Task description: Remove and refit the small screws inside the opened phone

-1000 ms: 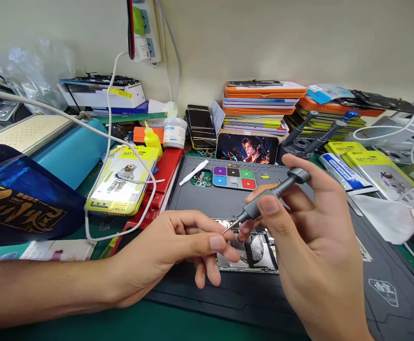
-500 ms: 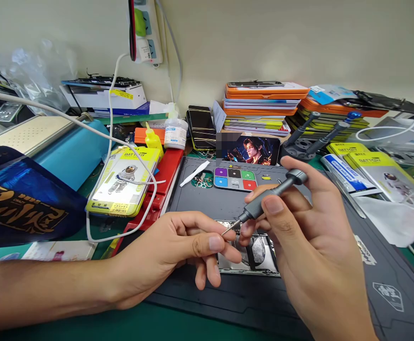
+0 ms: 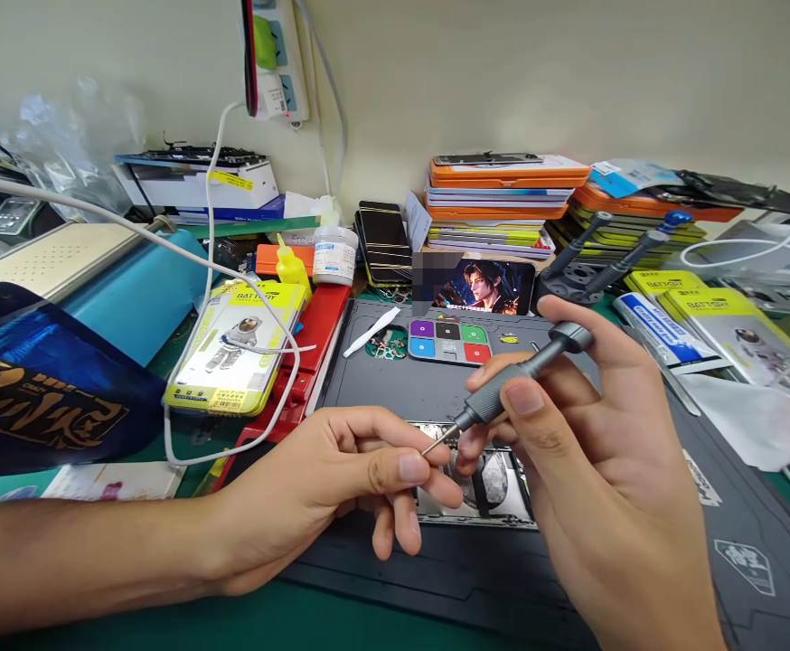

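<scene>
A dark grey precision screwdriver (image 3: 493, 393) slants down to the left in my right hand (image 3: 598, 452). The thumb and fingers wrap its knurled handle, and the index finger curls over the end cap. My left hand (image 3: 361, 479) is closed in a pinch right at the metal tip. Whatever the thumb and index finger hold there is hidden or too small to name. Beneath both hands lies an opened phone (image 3: 483, 484) with its inner parts showing; my hands cover much of it. It rests on a dark grey work mat (image 3: 381, 398).
Behind the hands are a tray with coloured squares (image 3: 449, 342), a white plastic stick (image 3: 371, 332) and a propped phone playing video (image 3: 486, 287). Battery packs (image 3: 236, 344) lie left, others (image 3: 740, 334) right. A white cable (image 3: 211, 217) loops on the left.
Almost nothing differs. Both hands hold the same pose around the screwdriver, with only a tiny shift in view. The propped phone's picture has changed slightly.
</scene>
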Motion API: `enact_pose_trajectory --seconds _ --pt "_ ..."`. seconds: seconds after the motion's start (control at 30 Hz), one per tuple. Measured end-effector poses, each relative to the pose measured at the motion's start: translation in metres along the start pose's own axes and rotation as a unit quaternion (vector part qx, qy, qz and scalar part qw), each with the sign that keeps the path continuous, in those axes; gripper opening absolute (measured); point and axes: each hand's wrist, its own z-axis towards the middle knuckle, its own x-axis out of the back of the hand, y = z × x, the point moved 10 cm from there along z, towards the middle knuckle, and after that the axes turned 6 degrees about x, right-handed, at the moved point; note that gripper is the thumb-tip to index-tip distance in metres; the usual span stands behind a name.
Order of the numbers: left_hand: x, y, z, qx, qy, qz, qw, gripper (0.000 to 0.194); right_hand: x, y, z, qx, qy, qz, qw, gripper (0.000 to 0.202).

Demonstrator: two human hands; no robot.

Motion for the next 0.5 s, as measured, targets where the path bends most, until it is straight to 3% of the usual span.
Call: enact_pose_trajectory --seconds 0.5 --pt "-0.0032 -0.0001 0.0 0.002 -0.022 -0.003 1.0 0.011 -0.0001 -0.0022 0.0009 0.002 0.005 -0.029 1.0 0.045"
